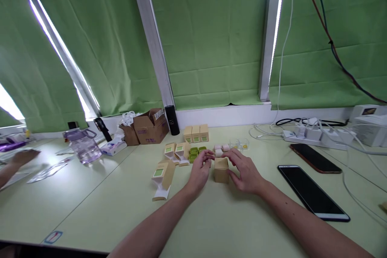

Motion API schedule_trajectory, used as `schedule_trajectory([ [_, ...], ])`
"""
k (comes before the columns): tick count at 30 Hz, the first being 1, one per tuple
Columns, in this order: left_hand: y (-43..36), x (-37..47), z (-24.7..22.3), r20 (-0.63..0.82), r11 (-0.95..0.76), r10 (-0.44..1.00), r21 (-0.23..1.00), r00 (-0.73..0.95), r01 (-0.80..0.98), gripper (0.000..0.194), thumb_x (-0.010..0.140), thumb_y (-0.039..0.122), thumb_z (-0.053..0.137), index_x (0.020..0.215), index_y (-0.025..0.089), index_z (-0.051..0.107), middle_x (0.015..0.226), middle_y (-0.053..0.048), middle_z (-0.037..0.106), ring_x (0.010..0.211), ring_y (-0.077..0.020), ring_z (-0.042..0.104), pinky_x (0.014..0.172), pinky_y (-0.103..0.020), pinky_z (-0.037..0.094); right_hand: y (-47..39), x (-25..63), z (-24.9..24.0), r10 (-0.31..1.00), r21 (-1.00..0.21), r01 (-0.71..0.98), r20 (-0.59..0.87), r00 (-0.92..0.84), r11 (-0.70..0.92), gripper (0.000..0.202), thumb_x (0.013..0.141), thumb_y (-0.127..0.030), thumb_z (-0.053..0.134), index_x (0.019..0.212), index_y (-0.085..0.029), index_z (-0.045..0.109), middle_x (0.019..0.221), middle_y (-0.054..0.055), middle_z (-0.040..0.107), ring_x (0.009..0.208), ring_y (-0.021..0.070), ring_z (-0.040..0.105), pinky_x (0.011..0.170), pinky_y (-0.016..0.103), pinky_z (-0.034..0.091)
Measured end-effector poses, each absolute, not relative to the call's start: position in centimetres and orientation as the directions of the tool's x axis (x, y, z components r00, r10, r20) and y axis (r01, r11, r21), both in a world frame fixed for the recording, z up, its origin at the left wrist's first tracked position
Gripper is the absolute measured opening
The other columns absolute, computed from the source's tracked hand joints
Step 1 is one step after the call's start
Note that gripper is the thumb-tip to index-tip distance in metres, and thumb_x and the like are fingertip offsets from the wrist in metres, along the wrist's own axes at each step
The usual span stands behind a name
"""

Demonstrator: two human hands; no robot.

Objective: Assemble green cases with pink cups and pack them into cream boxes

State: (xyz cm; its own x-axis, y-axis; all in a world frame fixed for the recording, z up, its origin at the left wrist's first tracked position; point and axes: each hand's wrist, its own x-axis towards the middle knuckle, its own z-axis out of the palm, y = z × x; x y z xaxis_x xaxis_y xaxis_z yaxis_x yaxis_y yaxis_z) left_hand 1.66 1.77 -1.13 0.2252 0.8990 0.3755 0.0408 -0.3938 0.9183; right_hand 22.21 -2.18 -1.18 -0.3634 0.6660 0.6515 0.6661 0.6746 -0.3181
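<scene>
A small closed cardboard box (pixel 221 174) stands upright on the table, between my two hands. On its right side, my right hand (pixel 247 172) has its thumb against the box and its bent fingers reaching over toward the far top edge. Just left of the box, my left hand (pixel 199 172) is curved with the fingers apart, their tips close to the far left top corner; whether they touch cannot be seen. Directly behind lie small pale pink-white pieces (pixel 218 152), green cups (pixel 193 155) and clear cups with yellow inside (pixel 242 145).
Flattened-open small boxes (pixel 163 175) lie at left; closed ones (pixel 196 134) stand behind. Two phones (pixel 313 191) and a power strip (pixel 314 137) with cables are at right. A water bottle (pixel 83 147), a large carton (pixel 151 129) and another person's hand (pixel 26 156) are farther left.
</scene>
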Motion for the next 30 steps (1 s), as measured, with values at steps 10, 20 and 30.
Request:
schedule_trajectory([
  [10, 1.3, 1.5, -0.7, 0.411, -0.437, 0.899, 0.87, 0.152, 0.227, 0.014, 0.095, 0.03, 0.052, 0.101, 0.021, 0.061, 0.081, -0.004, 0.071, 0.082, -0.0215, 0.065, 0.081, -0.034, 0.045, 0.1, 21.8, -2.9, 0.796, -0.634, 0.574, 0.603, -0.054, 0.519, 0.035, 0.086, -0.015, 0.047, 0.12, -0.023, 0.054, 0.091, 0.002, 0.056, 0.073, 0.0182, 0.06, 0.064, 0.03, 0.05],
  [20, 0.9, 1.3, 0.0, 0.591, -0.578, 0.798, 0.697, 0.116, 0.426, 0.008, 0.092, 0.022, 0.054, 0.098, 0.022, 0.059, 0.087, -0.005, 0.07, 0.086, -0.0243, 0.065, 0.09, -0.042, 0.043, 0.0, 22.5, -2.7, 0.954, -0.438, 0.887, 0.3, -0.006, 0.143, 0.027, 0.084, -0.01, 0.053, 0.107, -0.023, 0.059, 0.093, 0.005, 0.071, 0.078, 0.021, 0.065, 0.06, 0.028, 0.03],
  [30, -0.1, 2.2, 1.7, 0.515, -0.735, 0.678, 0.48, 0.524, 0.48, 0.058, 0.077, 0.022, 0.074, 0.133, 0.026, 0.058, 0.131, -0.013, 0.065, 0.126, -0.0393, 0.047, 0.105, -0.053, 0.033, -1.1, 21.5, -1.9, 0.975, -0.295, 0.944, 0.201, -0.091, 0.148, 0.015, 0.088, -0.014, 0.058, 0.1, -0.021, 0.063, 0.101, 0.011, 0.077, 0.088, 0.0255, 0.072, 0.06, 0.03, 0.029],
])
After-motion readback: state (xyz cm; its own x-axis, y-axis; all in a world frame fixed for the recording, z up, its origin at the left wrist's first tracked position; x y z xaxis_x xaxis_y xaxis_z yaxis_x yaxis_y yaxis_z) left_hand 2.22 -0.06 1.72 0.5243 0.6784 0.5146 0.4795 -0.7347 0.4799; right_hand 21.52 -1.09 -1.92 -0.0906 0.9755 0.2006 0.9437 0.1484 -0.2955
